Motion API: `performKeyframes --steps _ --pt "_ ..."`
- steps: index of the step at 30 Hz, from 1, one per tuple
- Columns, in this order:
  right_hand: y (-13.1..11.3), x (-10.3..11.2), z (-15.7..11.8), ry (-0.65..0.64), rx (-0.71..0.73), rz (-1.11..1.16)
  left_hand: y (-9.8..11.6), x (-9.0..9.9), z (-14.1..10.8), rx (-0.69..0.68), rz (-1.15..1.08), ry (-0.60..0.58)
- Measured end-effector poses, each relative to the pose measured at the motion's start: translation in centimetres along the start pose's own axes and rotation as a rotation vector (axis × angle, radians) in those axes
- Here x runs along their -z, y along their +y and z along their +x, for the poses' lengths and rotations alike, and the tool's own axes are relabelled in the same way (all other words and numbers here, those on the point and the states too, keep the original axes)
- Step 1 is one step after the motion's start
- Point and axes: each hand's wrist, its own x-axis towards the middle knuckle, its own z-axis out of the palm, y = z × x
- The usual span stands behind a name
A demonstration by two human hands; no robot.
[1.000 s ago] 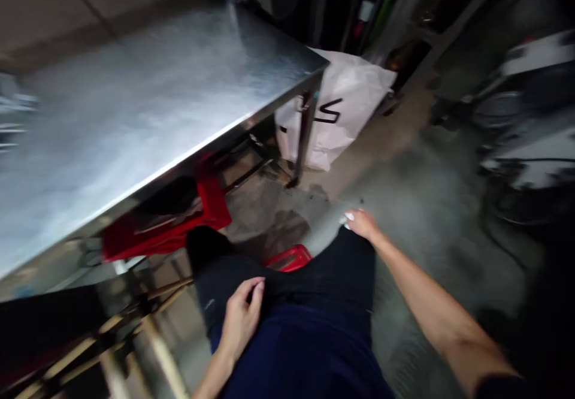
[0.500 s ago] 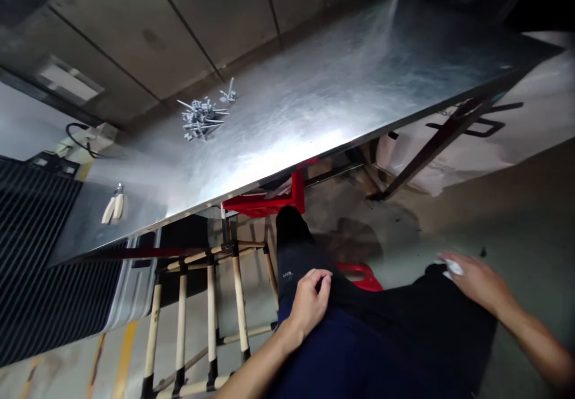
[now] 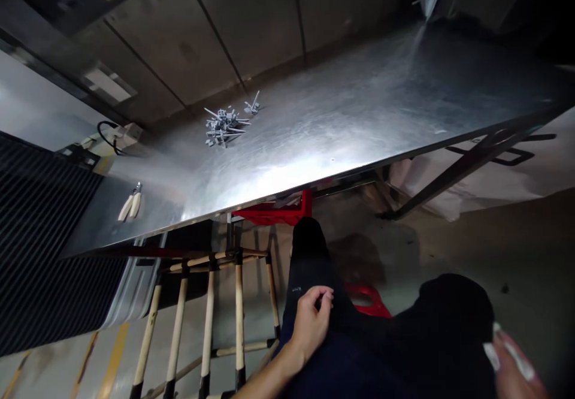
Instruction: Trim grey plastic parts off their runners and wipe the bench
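Observation:
My left hand [image 3: 313,320] rests over my dark-clothed lap, its fingers curled in a loose ring with the thumb; whether anything is between them is too small to tell. At the lower right edge, my right hand [image 3: 516,366] is blurred and partly cut off, closed around a crumpled white piece [image 3: 517,357] beside my knee. On the metal table [image 3: 359,117] lies a pile of small grey plastic parts [image 3: 223,126], with a smaller cluster [image 3: 252,106] just to its right. Pliers with pale handles [image 3: 131,203] lie near the table's left end.
Below the table are a red crate [image 3: 274,212] and a pipe-frame rack [image 3: 209,315] at left. A red stool edge [image 3: 371,303] shows between my legs. White sacks [image 3: 530,171] stand at right under the table. A power box with a cable [image 3: 128,138] sits at the back left.
My right hand has moved down and right with the white piece, off my knee. My left hand stays nearly still. The view has shifted, so the table appears further right and lower.

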Motion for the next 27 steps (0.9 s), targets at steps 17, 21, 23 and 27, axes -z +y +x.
performKeyframes --steps 17,21,23,27 --pt "-25.7 -19.4 -1.9 -0.818 1.285 -0.017 -7.2 6.8 -3.2 0.153 0.21 0.571" --pt "-24.4 -22.1 5.3 -0.723 1.125 -0.014 -13.7 11.7 -6.4 0.336 0.416 0.7" --pt "-23.7 -23.4 6.6 -0.666 1.046 -0.006 -16.4 13.5 -8.0 0.418 0.478 0.75" --pt "-23.8 -24.3 6.8 -0.585 0.854 -0.143 -19.6 15.0 -9.9 0.517 0.516 0.798"
